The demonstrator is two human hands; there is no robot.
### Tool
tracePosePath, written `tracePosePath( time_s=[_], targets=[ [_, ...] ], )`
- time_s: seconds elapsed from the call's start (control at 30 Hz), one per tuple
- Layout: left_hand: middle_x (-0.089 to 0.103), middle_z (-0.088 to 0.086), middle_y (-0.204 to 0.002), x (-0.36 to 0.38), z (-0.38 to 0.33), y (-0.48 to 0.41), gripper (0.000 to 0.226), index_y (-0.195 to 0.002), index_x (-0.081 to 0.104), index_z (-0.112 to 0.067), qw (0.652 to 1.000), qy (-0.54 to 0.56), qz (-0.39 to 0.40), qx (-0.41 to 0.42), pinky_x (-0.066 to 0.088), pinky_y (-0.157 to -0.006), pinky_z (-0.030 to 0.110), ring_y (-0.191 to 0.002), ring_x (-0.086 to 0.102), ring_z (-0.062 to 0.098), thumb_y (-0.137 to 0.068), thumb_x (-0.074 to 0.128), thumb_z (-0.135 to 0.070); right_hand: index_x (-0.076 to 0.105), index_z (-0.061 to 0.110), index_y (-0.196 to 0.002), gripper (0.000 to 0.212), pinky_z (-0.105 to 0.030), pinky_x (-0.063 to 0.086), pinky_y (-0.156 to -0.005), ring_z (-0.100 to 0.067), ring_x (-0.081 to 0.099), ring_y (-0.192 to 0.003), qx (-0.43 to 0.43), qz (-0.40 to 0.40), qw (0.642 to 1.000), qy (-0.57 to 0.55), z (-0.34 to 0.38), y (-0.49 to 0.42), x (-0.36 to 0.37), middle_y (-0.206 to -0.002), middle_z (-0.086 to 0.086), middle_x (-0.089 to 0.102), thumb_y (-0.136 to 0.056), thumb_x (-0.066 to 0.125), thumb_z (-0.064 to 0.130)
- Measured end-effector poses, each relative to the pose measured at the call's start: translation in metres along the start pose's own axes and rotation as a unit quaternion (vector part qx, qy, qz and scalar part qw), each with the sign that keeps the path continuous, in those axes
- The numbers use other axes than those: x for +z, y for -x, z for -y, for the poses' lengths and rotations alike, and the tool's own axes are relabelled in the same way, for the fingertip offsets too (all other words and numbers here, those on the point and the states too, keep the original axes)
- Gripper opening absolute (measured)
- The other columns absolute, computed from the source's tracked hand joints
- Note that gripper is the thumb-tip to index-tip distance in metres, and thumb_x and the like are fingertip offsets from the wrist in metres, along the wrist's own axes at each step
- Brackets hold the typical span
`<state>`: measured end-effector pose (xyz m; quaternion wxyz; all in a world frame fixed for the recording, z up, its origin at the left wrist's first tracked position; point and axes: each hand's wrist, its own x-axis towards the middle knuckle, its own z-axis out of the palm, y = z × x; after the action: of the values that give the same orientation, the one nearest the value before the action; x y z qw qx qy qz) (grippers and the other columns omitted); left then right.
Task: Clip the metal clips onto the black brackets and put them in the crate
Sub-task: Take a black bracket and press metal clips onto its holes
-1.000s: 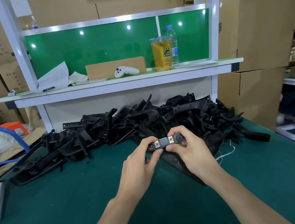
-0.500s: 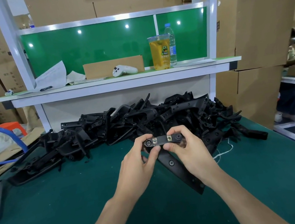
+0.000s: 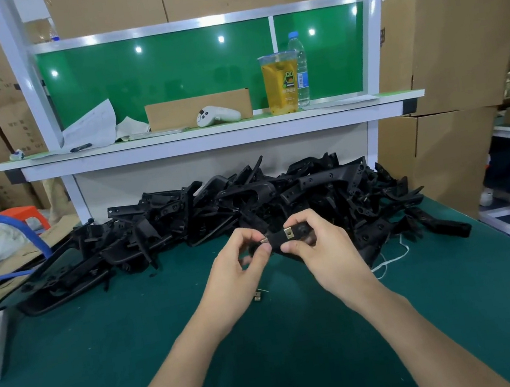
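Green tabletop (image 3: 107, 361) fills the foreground, and a pile (image 3: 185, 222) of black brackets lies along its far edge, under a white shelf (image 3: 206, 133) with a cup (image 3: 281, 84) and a bottle (image 3: 301, 68). Both hands hold one bracket (image 3: 278, 239) in the air, just before the pile. Right hand (image 3: 323, 249) grips it with curled fingers (image 3: 303, 217); a clip (image 3: 288, 233) sits on it. Left hand (image 3: 238, 271) pinches the left end, where a second clip (image 3: 264, 240) shows between the fingertips. Loose clips (image 3: 257, 296) lie on the tabletop below the left hand.

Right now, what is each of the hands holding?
Left hand: pinches a metal clip against the black bracket.
Right hand: grips the black bracket.
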<state>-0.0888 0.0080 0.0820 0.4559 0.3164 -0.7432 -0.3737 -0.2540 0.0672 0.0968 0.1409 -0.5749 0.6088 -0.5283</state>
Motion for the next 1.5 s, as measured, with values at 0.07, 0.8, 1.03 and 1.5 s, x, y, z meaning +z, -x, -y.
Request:
tracePosePath(
  time_s=[0.07, 0.8, 1.03, 1.5],
  targets=[
    [0.065, -0.021, -0.107, -0.002, 0.003, 0.000, 0.005, -0.097, 0.058, -0.037, 1.000, -0.009, 0.022, -0.008, 0.048, -0.066, 0.010, -0.088, 0.059, 0.002, -0.097, 0.062, -0.033, 0.057, 0.047, -0.094, 0.028, -0.012, 0.040, -0.054, 0.007, 0.057, -0.067, -0.003, 0.005, 1.000, -0.015, -0.003, 0.002, 0.001, -0.086, 0.029, 0.064, -0.089, 0.073, 0.025],
    [0.046, -0.005, -0.143, -0.003, 0.025, 0.020, 0.029, -0.116, 0.056, -0.025, 0.901, -0.347, -0.072, 0.251, 0.044, -0.086, 0.024, -0.096, 0.057, 0.018, -0.089, 0.066, -0.027, 0.057, 0.020, -0.094, 0.014, -0.012, 0.044, -0.064, 0.011, 0.053, -0.079, -0.196, -0.042, 0.960, 0.193, -0.039, 0.032, 0.008, -0.118, 0.021, 0.047, -0.095, 0.064, 0.009],
    [0.063, -0.025, -0.101, -0.001, 0.008, 0.018, 0.022, -0.105, 0.052, -0.052, 0.979, -0.163, -0.042, 0.116, 0.044, -0.067, 0.011, -0.088, 0.061, 0.002, -0.095, 0.041, -0.067, 0.056, 0.033, -0.123, 0.024, -0.013, 0.042, -0.083, 0.003, 0.055, -0.102, -0.195, -0.035, 0.969, 0.148, -0.016, 0.025, -0.012, -0.117, 0.023, 0.051, -0.099, 0.053, 0.036],
    [0.072, -0.010, -0.088, 0.057, -0.015, 0.008, 0.019, -0.103, 0.060, -0.045, 0.999, 0.021, 0.019, 0.039, 0.052, -0.071, 0.024, -0.083, 0.069, 0.012, -0.098, 0.044, -0.054, 0.057, 0.049, -0.112, 0.031, -0.010, 0.043, -0.081, 0.002, 0.058, -0.102, -0.060, 0.010, 0.998, -0.008, -0.009, 0.023, -0.066, -0.114, 0.025, 0.050, -0.102, 0.054, 0.019]
  ],
)
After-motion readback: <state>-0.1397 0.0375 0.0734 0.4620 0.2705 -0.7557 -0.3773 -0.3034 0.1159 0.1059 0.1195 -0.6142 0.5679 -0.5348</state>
